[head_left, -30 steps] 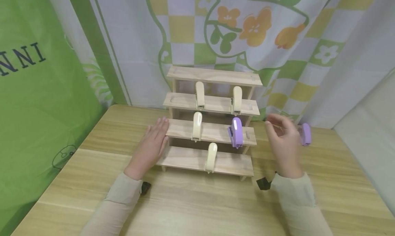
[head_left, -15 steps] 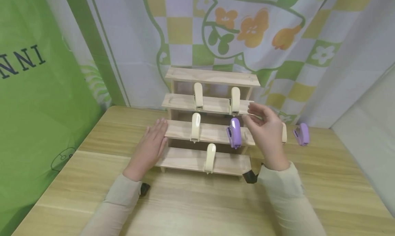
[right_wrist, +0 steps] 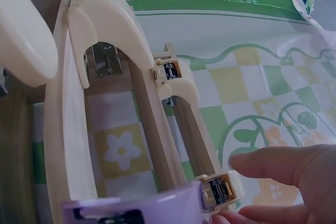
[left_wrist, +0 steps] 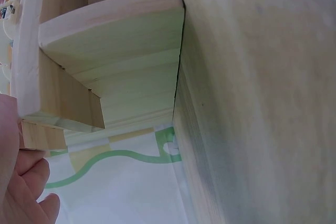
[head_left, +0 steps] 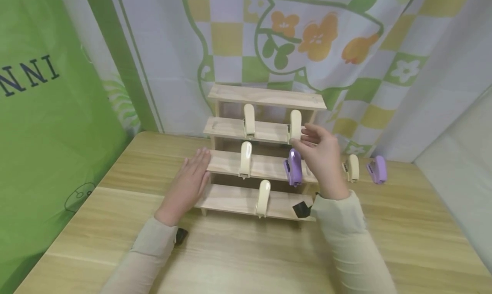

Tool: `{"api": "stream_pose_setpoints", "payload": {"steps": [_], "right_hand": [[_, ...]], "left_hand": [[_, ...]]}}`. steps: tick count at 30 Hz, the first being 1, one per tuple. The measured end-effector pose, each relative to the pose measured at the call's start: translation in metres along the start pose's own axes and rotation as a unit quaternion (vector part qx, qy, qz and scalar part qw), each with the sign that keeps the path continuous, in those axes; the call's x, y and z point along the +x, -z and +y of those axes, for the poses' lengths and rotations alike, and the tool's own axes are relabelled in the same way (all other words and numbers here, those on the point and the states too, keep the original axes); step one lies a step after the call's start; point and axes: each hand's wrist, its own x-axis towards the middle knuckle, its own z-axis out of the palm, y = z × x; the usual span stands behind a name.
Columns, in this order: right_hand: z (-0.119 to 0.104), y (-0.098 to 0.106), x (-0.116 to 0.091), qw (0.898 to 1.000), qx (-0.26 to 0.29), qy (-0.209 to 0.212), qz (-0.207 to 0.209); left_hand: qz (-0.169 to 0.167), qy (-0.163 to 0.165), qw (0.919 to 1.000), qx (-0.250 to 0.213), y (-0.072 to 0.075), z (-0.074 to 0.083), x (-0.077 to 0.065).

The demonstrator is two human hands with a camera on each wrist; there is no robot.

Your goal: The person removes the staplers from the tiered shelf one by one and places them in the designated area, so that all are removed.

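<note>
A wooden four-tier shelf stand (head_left: 226,157) carries several staplers. My left hand (head_left: 188,179) rests on the left end of its third tier from the top, fingers straight and together. At the second tier my right hand (head_left: 320,155) has its thumb and fingers on either side of the right cream stapler (head_left: 294,125); in the right wrist view that stapler's front end sits between thumb and fingers. Another cream stapler (head_left: 249,121) stands left of it. Below are a cream stapler (head_left: 245,159), a purple stapler (head_left: 294,168) and, on the lowest tier, a cream stapler (head_left: 263,199).
Right of the stand, a cream stapler (head_left: 352,168) and a purple stapler (head_left: 378,170) stand on the wooden table (head_left: 238,260). A patterned curtain (head_left: 161,63) hangs behind, and a green cloth (head_left: 50,136) hangs at the left.
My right hand has moved left from beside the stand to the right cream stapler on the second tier, uncovering the cream stapler on the table. My left hand has stayed put.
</note>
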Motion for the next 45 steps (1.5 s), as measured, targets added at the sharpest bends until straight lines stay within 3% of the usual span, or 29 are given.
{"api": "stream_pose_setpoints", "payload": {"steps": [22, 30, 40, 45], "right_hand": [[0.001, -0.008, 0.008, 1.0, -0.011, -0.024, -0.002], [0.003, -0.005, 0.008, 1.0, 0.012, -0.014, 0.009], [0.004, 0.005, 0.005, 0.999, 0.02, -0.034, 0.018], [0.006, 0.013, -0.001, 0.999, 0.024, -0.007, 0.029]], "left_hand": [[-0.005, 0.003, 1.0, 0.001, -0.002, -0.002, -0.002], [-0.012, 0.007, 0.9999, 0.004, -0.003, -0.002, -0.001], [-0.009, 0.005, 0.9999, 0.003, -0.002, -0.001, -0.001], [-0.014, 0.007, 0.9999, 0.004, -0.001, 0.0, -0.001]]}}
